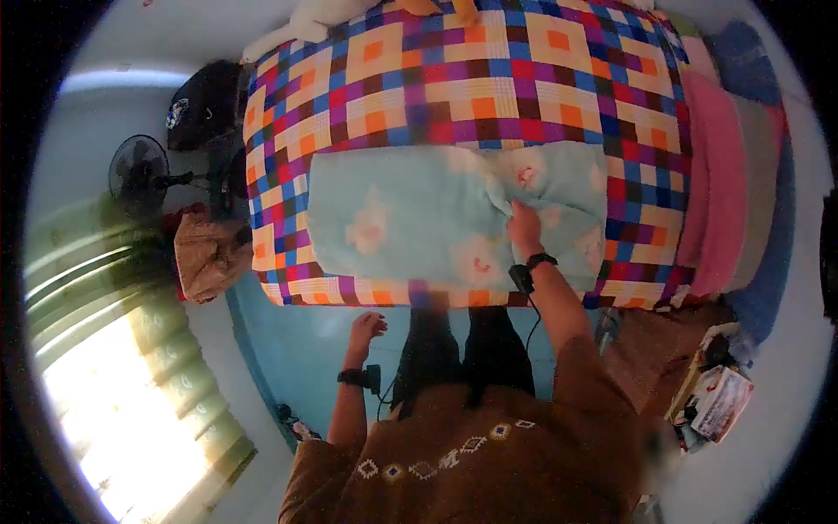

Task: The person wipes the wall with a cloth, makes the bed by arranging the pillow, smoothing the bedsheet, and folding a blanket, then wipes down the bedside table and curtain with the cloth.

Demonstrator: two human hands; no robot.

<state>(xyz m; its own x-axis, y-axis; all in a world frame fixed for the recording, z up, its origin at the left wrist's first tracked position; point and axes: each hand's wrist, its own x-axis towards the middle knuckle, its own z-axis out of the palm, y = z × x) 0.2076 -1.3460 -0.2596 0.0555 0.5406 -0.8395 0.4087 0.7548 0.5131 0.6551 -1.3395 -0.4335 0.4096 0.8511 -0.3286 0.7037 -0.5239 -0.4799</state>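
A pale blue-green folded blanket [397, 210] with pinkish flower patches lies across the near part of the bed. My right hand [525, 229] is closed on its upper layer, right of the middle, and creases run through the cloth around the fingers. What the fingertips pinch is partly hidden. Off the bed's near edge, my left hand [368, 327] hangs above the floor with loosely bent fingers and nothing in it. Each wrist wears a black band with a small cabled box.
A checkered bedspread [375, 96] covers the bed, with a plush toy [319, 19] at its far edge. Pink bedding [711, 183] is stacked at right. A fan [140, 170] and brown cloth [208, 253] stand left, near a bright curtained window [131, 393]. A cluttered shelf [711, 393] is at lower right.
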